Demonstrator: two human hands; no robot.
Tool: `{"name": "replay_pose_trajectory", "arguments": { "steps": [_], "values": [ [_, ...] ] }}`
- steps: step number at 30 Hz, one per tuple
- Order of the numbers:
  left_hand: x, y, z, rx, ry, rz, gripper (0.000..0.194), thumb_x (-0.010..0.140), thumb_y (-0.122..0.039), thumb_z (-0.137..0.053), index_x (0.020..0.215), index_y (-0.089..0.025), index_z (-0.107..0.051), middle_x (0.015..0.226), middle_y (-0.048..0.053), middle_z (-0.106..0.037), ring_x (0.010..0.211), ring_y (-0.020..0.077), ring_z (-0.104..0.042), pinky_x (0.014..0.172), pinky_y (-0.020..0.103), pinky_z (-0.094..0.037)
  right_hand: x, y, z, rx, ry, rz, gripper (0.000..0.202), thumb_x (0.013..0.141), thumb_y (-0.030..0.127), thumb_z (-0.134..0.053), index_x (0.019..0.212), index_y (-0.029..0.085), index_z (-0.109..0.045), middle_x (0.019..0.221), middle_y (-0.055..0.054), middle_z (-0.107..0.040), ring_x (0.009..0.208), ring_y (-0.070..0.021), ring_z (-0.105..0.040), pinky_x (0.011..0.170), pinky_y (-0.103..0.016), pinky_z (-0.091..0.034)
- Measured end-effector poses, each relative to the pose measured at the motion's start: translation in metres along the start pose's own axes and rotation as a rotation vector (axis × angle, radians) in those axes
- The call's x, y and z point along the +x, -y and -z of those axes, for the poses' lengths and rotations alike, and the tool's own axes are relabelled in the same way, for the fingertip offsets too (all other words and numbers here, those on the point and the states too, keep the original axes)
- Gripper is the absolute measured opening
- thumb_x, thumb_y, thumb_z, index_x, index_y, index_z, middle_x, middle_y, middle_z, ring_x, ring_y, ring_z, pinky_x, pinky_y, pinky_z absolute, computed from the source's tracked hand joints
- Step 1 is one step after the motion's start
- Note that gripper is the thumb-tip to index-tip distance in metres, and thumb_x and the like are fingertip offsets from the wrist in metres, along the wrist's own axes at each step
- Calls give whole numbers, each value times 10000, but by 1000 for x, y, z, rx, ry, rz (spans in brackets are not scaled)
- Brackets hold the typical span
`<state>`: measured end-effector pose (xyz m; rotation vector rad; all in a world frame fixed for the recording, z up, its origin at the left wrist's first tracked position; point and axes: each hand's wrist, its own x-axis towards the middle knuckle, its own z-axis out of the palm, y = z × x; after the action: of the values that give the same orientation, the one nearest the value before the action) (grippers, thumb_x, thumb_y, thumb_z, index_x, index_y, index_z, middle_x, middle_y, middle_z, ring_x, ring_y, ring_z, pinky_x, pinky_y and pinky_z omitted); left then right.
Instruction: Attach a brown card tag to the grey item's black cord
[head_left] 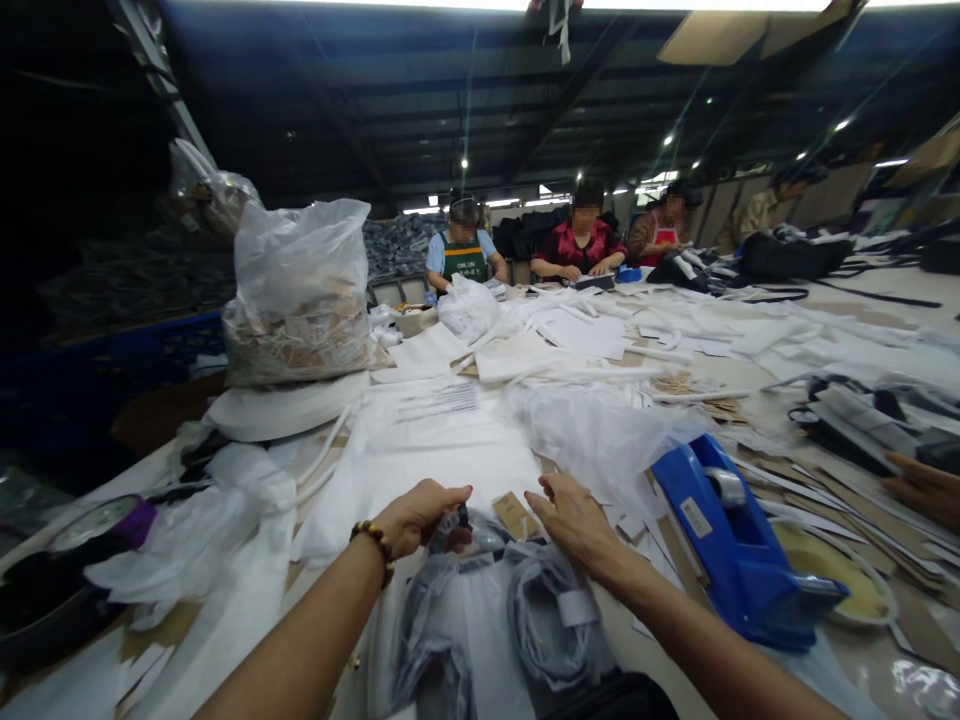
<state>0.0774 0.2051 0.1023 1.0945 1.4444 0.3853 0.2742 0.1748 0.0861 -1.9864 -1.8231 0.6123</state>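
Note:
In front of me lies a bag with grey padded straps (551,620) rolled up in clear plastic film. My left hand (424,518), with a beaded bracelet at the wrist, is closed at the bag's top on a small dark loop partly covered in film. A brown cardboard tag (515,517) rests between my hands. My right hand (576,522) is just right of the tag, fingers apart and holding nothing I can see. Below the straps a black part of the bag (615,700) shows at the frame's bottom edge.
A blue tape dispenser (724,540) stands right of my right arm, beside a cream bowl (832,570). White sheets (442,450) cover the table ahead. A stuffed plastic sack (300,290) stands left. Several co-workers sit across; another person's hand (926,485) reaches in at right.

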Motion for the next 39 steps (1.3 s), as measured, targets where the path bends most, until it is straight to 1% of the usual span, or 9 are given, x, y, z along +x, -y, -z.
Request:
{"name": "replay_pose_trajectory", "arguments": {
  "steps": [5, 11, 15, 19, 23, 30, 34, 36, 39],
  "values": [
    [-1, -6, 2, -177, -64, -111, 276, 433, -199, -697, 648, -121, -543, 525, 9, -591, 476, 99, -502, 489, 221, -350, -10, 3, 5, 82, -76, 64, 244, 843, 213, -496, 1018, 103, -626, 1026, -123, -636, 944, -210, -574, 815, -278, -393],
    [-39, -11, 0, -324, -34, -271, 555, 357, -119, -703, 891, -120, -555, 743, 37, -671, 655, 125, -581, 651, 245, -412, -24, 17, 10, 209, -118, 214, 204, 856, 214, -469, 752, 173, -640, 844, -67, -635, 882, -197, -556, 829, -285, -341],
    [-53, -5, -5, -343, -43, -351, 501, 446, -277, -771, 882, -116, -585, 743, 49, -679, 705, 134, -590, 698, 249, -416, -21, 35, 12, 357, -7, 213, 362, 884, 339, -416, 621, 182, -609, 721, -60, -631, 772, -188, -570, 736, -280, -355],
    [-55, 3, -13, -315, -73, -418, 375, 464, -260, -761, 781, -135, -606, 692, 25, -668, 664, 136, -582, 653, 245, -414, -10, 51, 12, 575, 153, 126, 511, 886, 474, -321, 566, 159, -566, 602, -67, -596, 604, -160, -555, 602, -274, -371],
    [-61, 7, -21, -234, -97, -502, 207, 501, -226, -717, 666, -139, -628, 642, -2, -634, 632, 124, -540, 632, 235, -399, -5, 62, 13, 824, 266, 90, 378, 803, 479, -418, 689, 148, -560, 665, -48, -592, 582, -130, -543, 546, -250, -377],
    [-70, 16, -8, 14, -183, -614, 233, 638, -249, -595, 844, -169, -671, 763, 24, -671, 828, 220, -606, 790, 314, -456, -41, 54, 19, 920, 411, 453, 169, 629, 298, -680, 742, 178, -644, 734, -3, -619, 703, -142, -542, 687, -279, -414],
    [-70, 29, -4, 153, -285, -667, 270, 720, -286, -539, 930, -175, -666, 922, 63, -687, 915, 235, -615, 845, 346, -473, -70, 31, 7, 339, 241, 1017, 181, 670, 56, -534, 764, 175, -633, 845, -49, -652, 819, -163, -557, 771, -294, -417],
    [-69, 38, -8, 403, -355, -853, 254, 756, -265, -499, 929, -205, -674, 990, 54, -681, 951, 216, -622, 860, 324, -485, -78, 22, -3, 103, 84, 1131, 179, 668, 59, -538, 783, 178, -604, 871, -46, -664, 814, -162, -566, 771, -297, -421],
    [-60, 55, -13, 851, -591, -1293, 234, 803, -235, -476, 938, -239, -667, 1014, 37, -679, 922, 192, -642, 784, 284, -512, -79, 10, -15, 74, -298, 1228, 44, 758, 165, -563, 784, 200, -572, 869, 7, -687, 792, -136, -585, 733, -271, -421]
  ]
}}
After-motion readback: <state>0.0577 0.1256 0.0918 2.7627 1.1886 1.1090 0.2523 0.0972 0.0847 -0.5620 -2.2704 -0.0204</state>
